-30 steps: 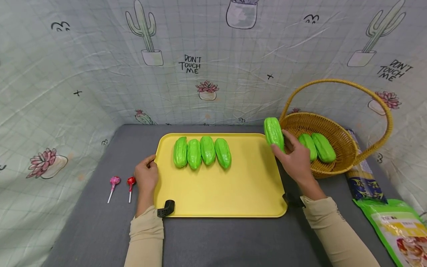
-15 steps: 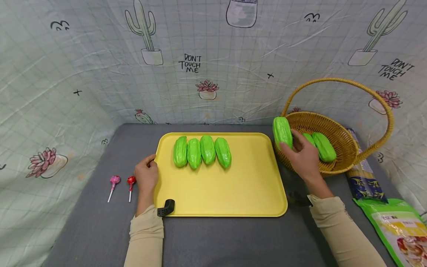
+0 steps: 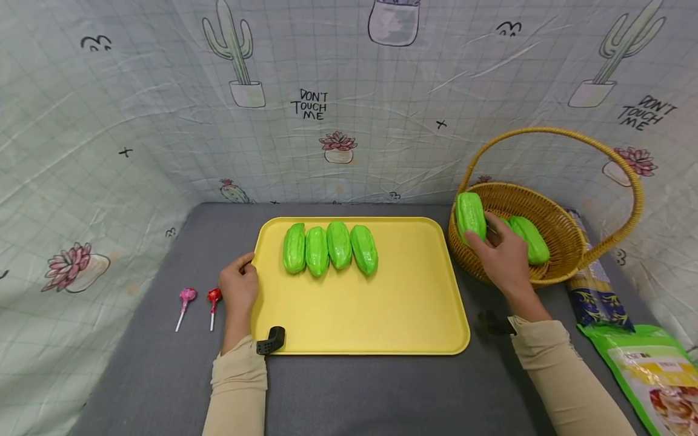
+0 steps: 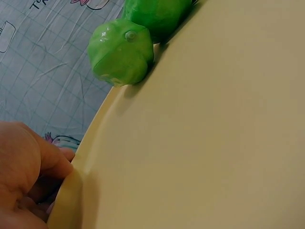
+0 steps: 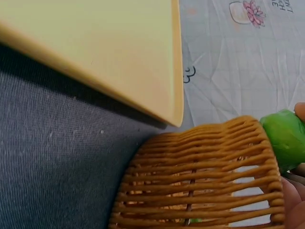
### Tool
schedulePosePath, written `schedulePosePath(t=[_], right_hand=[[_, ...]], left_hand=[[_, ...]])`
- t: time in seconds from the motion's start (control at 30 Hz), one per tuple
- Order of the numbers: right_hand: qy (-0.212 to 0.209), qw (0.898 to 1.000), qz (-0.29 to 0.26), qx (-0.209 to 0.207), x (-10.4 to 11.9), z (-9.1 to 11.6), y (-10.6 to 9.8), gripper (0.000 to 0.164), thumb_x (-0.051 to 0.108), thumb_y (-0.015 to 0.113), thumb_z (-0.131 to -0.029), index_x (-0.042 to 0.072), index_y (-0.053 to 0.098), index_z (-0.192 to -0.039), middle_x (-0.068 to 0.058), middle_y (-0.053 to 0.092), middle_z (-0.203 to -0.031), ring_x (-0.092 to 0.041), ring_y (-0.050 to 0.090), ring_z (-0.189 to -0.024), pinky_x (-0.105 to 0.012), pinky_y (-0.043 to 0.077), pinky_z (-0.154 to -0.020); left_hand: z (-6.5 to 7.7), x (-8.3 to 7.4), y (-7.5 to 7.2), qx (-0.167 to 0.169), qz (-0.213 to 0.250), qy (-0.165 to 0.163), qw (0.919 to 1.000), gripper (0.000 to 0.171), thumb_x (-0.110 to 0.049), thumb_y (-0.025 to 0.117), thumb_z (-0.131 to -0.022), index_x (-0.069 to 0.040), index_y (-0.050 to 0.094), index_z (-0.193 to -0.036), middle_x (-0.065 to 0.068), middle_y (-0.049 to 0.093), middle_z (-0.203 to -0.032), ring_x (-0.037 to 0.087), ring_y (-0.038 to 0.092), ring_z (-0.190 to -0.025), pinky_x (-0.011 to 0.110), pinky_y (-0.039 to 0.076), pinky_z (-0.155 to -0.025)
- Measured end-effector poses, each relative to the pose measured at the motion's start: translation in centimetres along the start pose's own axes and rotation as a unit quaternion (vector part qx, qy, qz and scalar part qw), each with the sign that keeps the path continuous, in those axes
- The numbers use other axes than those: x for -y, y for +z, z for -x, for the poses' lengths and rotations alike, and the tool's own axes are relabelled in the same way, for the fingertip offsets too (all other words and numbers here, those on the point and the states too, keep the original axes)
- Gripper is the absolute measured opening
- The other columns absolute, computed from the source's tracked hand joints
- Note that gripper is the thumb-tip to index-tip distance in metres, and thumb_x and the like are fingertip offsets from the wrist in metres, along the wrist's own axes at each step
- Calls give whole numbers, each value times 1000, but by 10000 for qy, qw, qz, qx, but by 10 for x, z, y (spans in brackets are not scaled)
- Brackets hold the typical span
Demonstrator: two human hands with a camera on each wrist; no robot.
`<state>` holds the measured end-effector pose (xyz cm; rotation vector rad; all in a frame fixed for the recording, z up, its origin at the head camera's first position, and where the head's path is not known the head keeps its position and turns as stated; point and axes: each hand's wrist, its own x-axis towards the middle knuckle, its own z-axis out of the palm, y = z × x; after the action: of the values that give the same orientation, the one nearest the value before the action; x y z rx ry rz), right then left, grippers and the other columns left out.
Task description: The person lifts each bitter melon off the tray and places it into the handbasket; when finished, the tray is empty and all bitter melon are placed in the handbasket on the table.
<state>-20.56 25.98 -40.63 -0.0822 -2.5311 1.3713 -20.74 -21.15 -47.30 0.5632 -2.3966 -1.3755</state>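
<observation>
My right hand holds a bright green ridged gourd between thumb and fingers, over the left rim of the wicker basket. In the right wrist view, the held gourd shows just past the basket's rim. Inside the basket lie more gourds, partly hidden by my hand. My left hand grips the left rim of the yellow tray; the left wrist view shows its curled fingers at that edge. Several like gourds lie in a row at the tray's upper left.
A pink lollipop and a red lollipop lie left of my left hand. A blue patterned packet and a green food bag lie along the right side. The basket's tall handle arches over it. Printed cloth hangs behind the table.
My right hand has moved right with the gourd, from above the tray's upper right corner to the basket's left rim. My left hand stays on the tray's edge.
</observation>
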Motion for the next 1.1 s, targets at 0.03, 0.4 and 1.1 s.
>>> schedulePosePath(t=[0.03, 0.4, 1.1], right_hand=[[19, 10000, 26, 32, -1, 0, -1, 76, 37, 65, -100, 2, 33, -159, -26, 43, -156, -44, 49, -140, -55, 44, -107], [161, 9989, 406, 183, -8, -8, -7, 78, 41, 61, -101, 0, 29, -160, -35, 46, -150, -51, 49, -137, -62, 47, -103], [146, 9796, 1724, 1022, -18, -27, -19, 73, 38, 56, -104, -12, 35, -153, -41, 48, -143, -56, 56, -120, -64, 51, -92]], left_hand=[[0, 0, -1, 9, -1, -15, 10000, 39, -4, 43, -103, 2, 66, -133, 26, 64, -135, 41, 60, -125, 51, 49, -101], [0, 0, -1, -13, -5, -48, 10000, 38, -5, 43, -103, 1, 67, -133, 25, 65, -135, 39, 60, -124, 50, 49, -100], [0, -1, -2, -3, 18, -69, 10000, 39, -8, 43, -104, 0, 66, -134, 24, 65, -135, 40, 60, -127, 51, 49, -102]])
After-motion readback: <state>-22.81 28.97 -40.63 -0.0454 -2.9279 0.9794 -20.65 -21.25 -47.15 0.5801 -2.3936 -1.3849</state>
